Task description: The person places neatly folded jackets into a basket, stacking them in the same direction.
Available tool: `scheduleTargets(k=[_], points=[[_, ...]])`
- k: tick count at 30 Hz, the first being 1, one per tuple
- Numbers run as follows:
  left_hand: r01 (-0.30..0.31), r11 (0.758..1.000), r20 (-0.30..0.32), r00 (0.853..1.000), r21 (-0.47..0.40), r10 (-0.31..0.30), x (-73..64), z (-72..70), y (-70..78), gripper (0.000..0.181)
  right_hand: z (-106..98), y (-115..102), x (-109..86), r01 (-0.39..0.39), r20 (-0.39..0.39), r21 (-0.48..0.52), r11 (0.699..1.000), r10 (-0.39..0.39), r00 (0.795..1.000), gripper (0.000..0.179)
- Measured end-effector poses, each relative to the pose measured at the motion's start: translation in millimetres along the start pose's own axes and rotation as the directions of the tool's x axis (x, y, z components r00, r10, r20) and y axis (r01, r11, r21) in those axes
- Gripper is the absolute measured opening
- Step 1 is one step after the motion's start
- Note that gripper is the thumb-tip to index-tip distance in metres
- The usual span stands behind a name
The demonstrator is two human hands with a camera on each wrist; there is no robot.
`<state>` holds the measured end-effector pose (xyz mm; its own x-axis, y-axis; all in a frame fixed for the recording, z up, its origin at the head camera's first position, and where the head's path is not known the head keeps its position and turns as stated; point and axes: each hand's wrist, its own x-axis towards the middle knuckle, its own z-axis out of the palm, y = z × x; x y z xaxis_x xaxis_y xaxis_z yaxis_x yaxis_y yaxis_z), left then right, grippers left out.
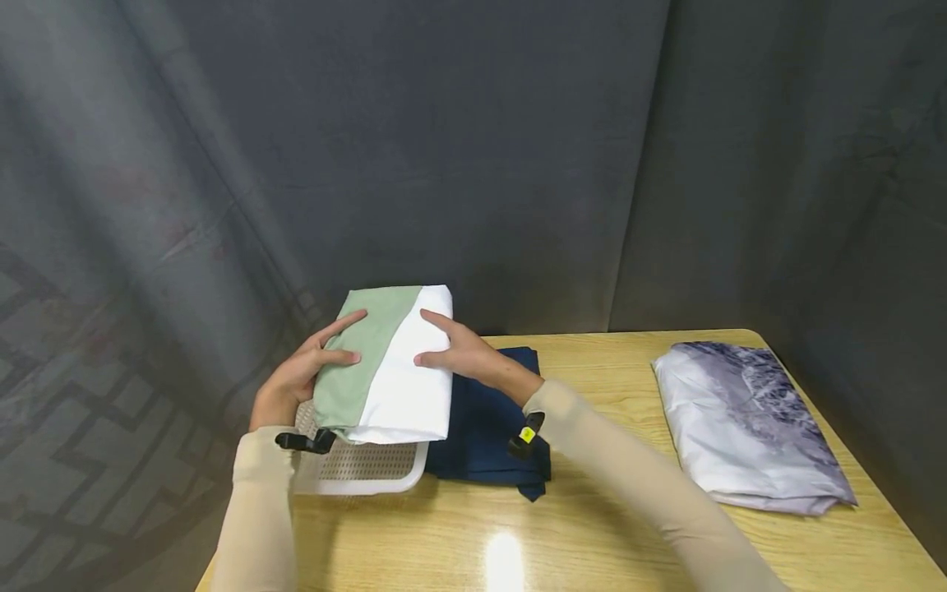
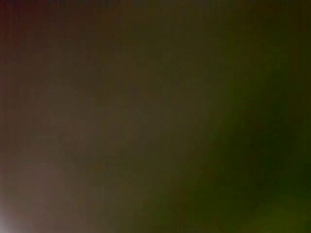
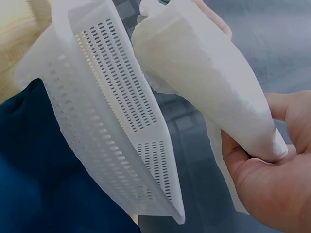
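Observation:
A folded green-and-white cloth (image 1: 403,370) is held up over a white perforated plastic basket (image 1: 370,481). On its green side my left hand (image 1: 299,370) grips the edge, with thumb and index finger on top. My right hand (image 1: 466,349) grips the white edge opposite, and the right wrist view shows its fingers curled round the rolled side of the cloth (image 3: 204,73). Below the cloth, the basket's slotted wall (image 3: 116,77) shows in that view. The left wrist view is dark and blurred.
A folded navy cloth (image 1: 481,444) lies right beside the basket on the wooden table (image 1: 592,526). Toward the table's right edge lies a folded grey-and-white patterned cloth (image 1: 747,427). Dark grey curtains (image 1: 459,148) hang behind the table and along its sides.

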<state>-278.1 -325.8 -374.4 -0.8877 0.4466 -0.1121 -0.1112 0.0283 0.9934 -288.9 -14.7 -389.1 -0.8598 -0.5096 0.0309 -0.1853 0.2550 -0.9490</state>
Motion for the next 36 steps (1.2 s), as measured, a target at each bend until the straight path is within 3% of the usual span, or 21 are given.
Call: scheduleTargets(k=[9,17,26,36], points=[[0.013,1.000,0.009,1.000,-0.014,-0.013,-7.9,-13.4,-7.1,0.082,15.7,2.7,8.4,0.011,0.022,0.017,1.000,-0.011,1.000,0.088],[0.001,0.999,0.054,0.999,-0.036,0.001,-13.7,-21.2,-12.3,0.081,24.7,6.5,11.1,-0.006,0.038,0.021,1.000,0.006,0.999,0.087],[0.044,0.999,-0.004,0.999,-0.027,-0.044,-16.6,-27.3,-15.6,0.084,33.5,10.2,15.8,0.000,0.061,0.051,0.999,-0.003,0.998,0.087],[0.065,0.997,0.000,0.998,-0.049,-0.065,-19.0,-37.6,-25.4,0.084,43.6,15.6,19.8,-0.015,0.072,0.086,0.996,0.009,0.997,0.086]])
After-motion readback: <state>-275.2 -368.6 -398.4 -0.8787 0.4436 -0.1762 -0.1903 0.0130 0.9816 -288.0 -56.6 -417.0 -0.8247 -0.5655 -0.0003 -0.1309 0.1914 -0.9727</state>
